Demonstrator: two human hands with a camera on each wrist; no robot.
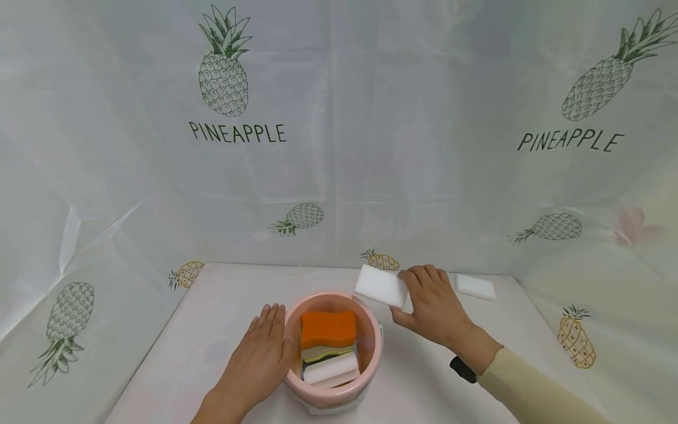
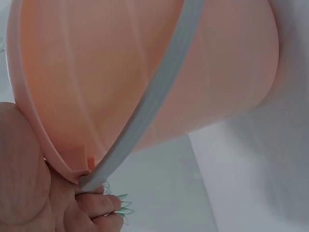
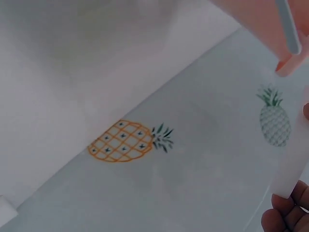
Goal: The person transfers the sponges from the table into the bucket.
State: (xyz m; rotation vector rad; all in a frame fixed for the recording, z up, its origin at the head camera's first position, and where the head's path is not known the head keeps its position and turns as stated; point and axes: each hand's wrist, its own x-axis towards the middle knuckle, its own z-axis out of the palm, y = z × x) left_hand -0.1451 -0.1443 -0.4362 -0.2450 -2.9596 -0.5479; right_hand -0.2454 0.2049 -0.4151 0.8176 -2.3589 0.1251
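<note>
A pink bucket [image 1: 376,347] stands on the table with several sponges inside: an orange sponge [image 1: 328,328] on top at the back and a white sponge [image 1: 331,368] nearer the front. My left hand [image 1: 259,353] rests flat against the bucket's left rim, its fingers straight. In the left wrist view, its palm touches the rim beside the grey handle [image 2: 149,96]. My right hand [image 1: 434,306] pinches a white sponge block [image 1: 380,286] between thumb and fingers, over the bucket's back right rim. The right wrist view catches only some fingertips [image 3: 285,215] on that block's edge.
Another white sponge block [image 1: 475,287] lies at the table's back right corner. The pale table [image 1: 450,388] meets a hanging white sheet [image 1: 397,147] with pineapple prints behind and at both sides. A black wrist strap [image 1: 463,370] is on the right wrist.
</note>
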